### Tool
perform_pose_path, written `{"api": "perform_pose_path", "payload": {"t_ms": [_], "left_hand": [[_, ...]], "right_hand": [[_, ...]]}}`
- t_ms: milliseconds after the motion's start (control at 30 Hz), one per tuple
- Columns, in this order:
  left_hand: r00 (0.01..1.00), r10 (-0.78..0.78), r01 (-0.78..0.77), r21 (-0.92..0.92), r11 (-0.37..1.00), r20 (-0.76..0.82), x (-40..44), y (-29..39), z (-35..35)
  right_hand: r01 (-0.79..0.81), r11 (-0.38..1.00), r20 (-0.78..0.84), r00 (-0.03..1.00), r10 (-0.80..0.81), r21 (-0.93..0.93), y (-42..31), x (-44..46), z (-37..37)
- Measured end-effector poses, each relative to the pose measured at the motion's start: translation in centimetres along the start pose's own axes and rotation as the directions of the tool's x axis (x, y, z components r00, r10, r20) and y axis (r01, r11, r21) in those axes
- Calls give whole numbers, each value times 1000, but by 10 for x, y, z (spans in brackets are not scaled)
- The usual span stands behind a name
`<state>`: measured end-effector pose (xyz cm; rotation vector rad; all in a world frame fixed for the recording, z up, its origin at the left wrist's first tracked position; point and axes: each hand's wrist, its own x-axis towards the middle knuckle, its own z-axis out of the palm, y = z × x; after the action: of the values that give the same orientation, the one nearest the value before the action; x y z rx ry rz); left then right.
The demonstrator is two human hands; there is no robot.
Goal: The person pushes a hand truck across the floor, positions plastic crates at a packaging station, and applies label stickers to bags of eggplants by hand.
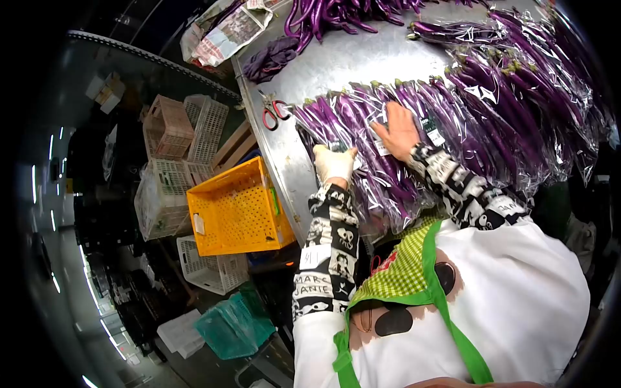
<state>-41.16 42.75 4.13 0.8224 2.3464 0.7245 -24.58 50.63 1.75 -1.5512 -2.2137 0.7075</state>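
Clear plastic bags of long purple eggplants (453, 126) lie side by side along the metal table. My left hand (334, 163), in a pale glove, is closed around the leftmost bag of eggplants (317, 116), its thumb to the right and its other fingers partly hidden. My right hand (399, 132) is bare and rests flat on top of the bags further right, fingers stretched and thumb apart. White labels (435, 137) show on some bags near it. Red-handled scissors (274, 115) lie at the table's left edge, beyond my left hand.
Loose eggplants (330, 16) are heaped at the table's (381, 55) far side, beside a dark purple cloth (272, 59) and newspaper (233, 35). More bagged eggplants (550, 77) fill the right. A yellow crate (236, 216) and stacked pale crates (174, 174) stand left of the table.
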Motion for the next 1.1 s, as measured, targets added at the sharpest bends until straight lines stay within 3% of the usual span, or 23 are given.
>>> {"api": "perform_pose_path", "payload": {"t_ms": [33, 100, 133, 167, 200, 233, 267, 300, 333, 367, 467, 533, 567, 667, 700, 767, 800, 833, 900, 933, 1033, 1100], "left_hand": [[998, 48, -44, 104, 994, -34, 1, -8, 1], [993, 62, -56, -52, 997, 104, 10, -27, -1], [988, 80, -70, -80, 994, 129, 6, -24, -7], [983, 175, -173, -27, 985, 63, 18, -38, 3], [911, 378, -375, 50, 926, -165, 23, -51, 17], [746, 558, -535, 170, 827, -364, 22, -52, 23], [813, 488, -509, 18, 860, -317, 25, -54, 23], [871, 422, -463, -132, 876, -253, 26, -52, 19], [955, 282, -288, -529, 798, -94, 26, -42, 7], [991, 134, -112, -708, 698, -24, 10, -41, -4], [998, 59, -4, -897, 442, 25, -14, -48, -41], [989, 97, 89, -971, 223, 113, -25, -57, -57], [992, 41, 109, -980, 165, 118, -20, -71, -56], [993, 2, 114, -987, 110, 115, -27, -93, -52], [993, 100, 63, -997, 34, 66, -30, -95, -49], [892, 108, 451, -875, -178, 438, -25, -130, -43], [842, 217, 535, -817, -216, 494, -41, -122, -50], [887, 195, 453, -869, -197, 418, -64, -104, -59], [872, 192, 479, -865, -149, 449, -65, -130, -54], [787, 268, 608, -772, -185, 556, -62, -143, -55], [833, 279, 534, -828, -171, 479, -69, -157, -55], [869, 305, 464, -855, -233, 389, -79, -156, -58]], "right_hand": [[67, 987, -75, 994, -78, -147, 4, -11, -7], [41, 994, 125, 992, -28, -103, 2, -32, -28], [77, 972, 155, 987, -43, -221, 4, -33, -27], [11, 973, 235, 971, 44, -230, 1, -28, -33], [-41, 972, 237, 967, 97, -231, 2, -19, -31], [-92, 968, 238, 960, 148, -231, 4, -8, -27], [-196, 967, 328, 913, 241, -164, 7, 7, -23], [-216, 976, 289, 936, 202, 17, 20, 13, -15], [-255, 963, 383, 901, 205, 85, 25, 21, -18], [-301, 941, 473, 858, 198, 152, 28, 26, -19], [-299, 834, 344, 928, 141, 464, 30, 14, -15], [-271, 785, 326, 941, 93, 557, 25, 5, -23], [-188, 863, 263, 962, 67, 469, 26, 5, -19], [-195, 912, 262, 960, 102, 360, -9, -4, -31], [-184, 942, 282, 954, 102, 280, -2, 2, -16], [-146, 959, 198, 975, 98, 243, -7, -1, -12], [-213, 952, 258, 954, 154, 219, -13, -2, -20], [-179, 972, 254, 957, 138, 149, -15, 0, -19], [-183, 981, 367, 919, 147, 65, -25, 4, -26], [-121, 992, 384, 918, 96, 42, -29, 5, -27], [-157, 987, 429, 891, 151, -20, -36, 13, -20], [-350, 916, 476, 851, 223, 196, -38, 20, -11]]}}
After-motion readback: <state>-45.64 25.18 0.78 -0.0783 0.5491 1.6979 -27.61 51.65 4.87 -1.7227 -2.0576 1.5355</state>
